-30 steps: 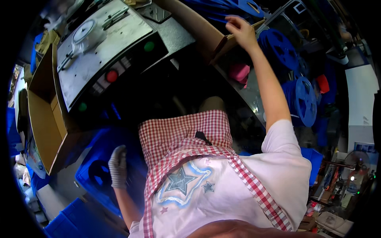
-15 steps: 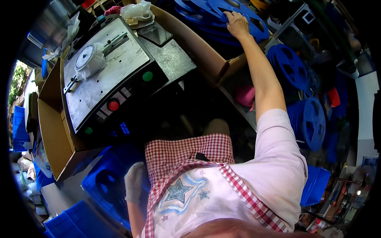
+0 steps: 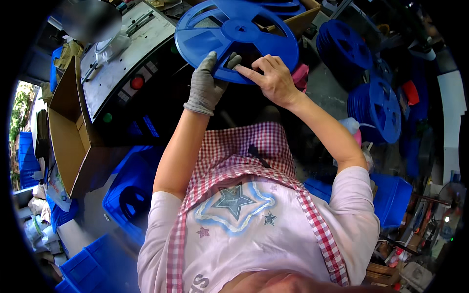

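Note:
A large blue plastic reel point(image 3: 229, 34) with spoke openings is held up in front of me, above the metal machine. My left hand point(image 3: 207, 83), in a grey glove, grips the reel's lower rim. My bare right hand point(image 3: 271, 78) holds the same rim just to the right, fingers laid over the edge. Below the hands are my red checked apron and pale shirt.
A grey metal machine point(image 3: 122, 58) with red and green buttons stands at upper left. An open cardboard box point(image 3: 66, 127) lies left of it. Blue crates point(image 3: 132, 190) sit at lower left. More blue reels point(image 3: 376, 107) are stacked on the right.
My right hand came back from the far box with a blue reel. My left hand rose from beside my leg and took hold of the reel's rim.

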Available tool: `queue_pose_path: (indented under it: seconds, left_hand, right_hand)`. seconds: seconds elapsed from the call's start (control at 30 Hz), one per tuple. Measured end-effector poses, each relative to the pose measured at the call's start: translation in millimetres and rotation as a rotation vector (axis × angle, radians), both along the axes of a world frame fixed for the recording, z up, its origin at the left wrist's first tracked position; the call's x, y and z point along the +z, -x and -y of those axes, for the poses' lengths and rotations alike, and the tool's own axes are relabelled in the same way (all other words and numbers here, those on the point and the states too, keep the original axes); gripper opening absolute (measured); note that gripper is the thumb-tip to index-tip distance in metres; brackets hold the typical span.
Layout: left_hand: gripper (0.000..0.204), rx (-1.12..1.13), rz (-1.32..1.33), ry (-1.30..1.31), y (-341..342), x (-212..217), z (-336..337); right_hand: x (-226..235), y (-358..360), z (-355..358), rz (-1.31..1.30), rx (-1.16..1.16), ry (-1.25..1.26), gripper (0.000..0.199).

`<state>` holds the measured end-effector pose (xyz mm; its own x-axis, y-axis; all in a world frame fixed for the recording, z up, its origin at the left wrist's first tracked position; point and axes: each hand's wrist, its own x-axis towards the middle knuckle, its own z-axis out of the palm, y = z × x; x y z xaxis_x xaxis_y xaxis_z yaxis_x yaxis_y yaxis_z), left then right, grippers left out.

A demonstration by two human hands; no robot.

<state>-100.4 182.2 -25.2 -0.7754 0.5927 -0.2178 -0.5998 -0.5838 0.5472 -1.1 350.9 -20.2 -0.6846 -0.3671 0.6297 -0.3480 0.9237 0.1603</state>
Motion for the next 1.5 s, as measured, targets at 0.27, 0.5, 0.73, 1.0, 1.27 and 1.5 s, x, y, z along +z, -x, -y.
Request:
queue_pose_path:
  seconds: [0.27, 0.5, 0.73, 1.0, 1.27, 1.5]
  left_hand:
    - [0.033, 0.081, -0.808, 0.390, -82, -27, 31]
    - [0.077, 0.164, -1.773, 0.904, -118, -14, 65]
    - [0.048, 0.233, -1.705, 0.911, -121, -8, 100]
    - [0.024, 0.522, -0.320, 0.447, -78, 14, 182]
    - [0.036, 0.179, -0.527, 0.613, -49, -13, 137]
    - [0.098, -0.075, -1.333, 1.131, -128, 17, 96]
  right_hand:
    - [-16, -28, 26, 0.554, 0.287, 2.079, 0.064]
    - [10, -81, 60, 0.503, 0.496, 2.394, 0.050]
    - [-1, -97, 45, 0.581, 0.546, 2.496, 0.057]
    - [-38, -142, -23, 0.523, 0.539, 2.372, 0.058]
    - [-30, -97, 71, 0.830, 0.936, 2.430, 0.057]
    - [2, -95, 108, 0.374, 0.390, 1.933, 0.055]
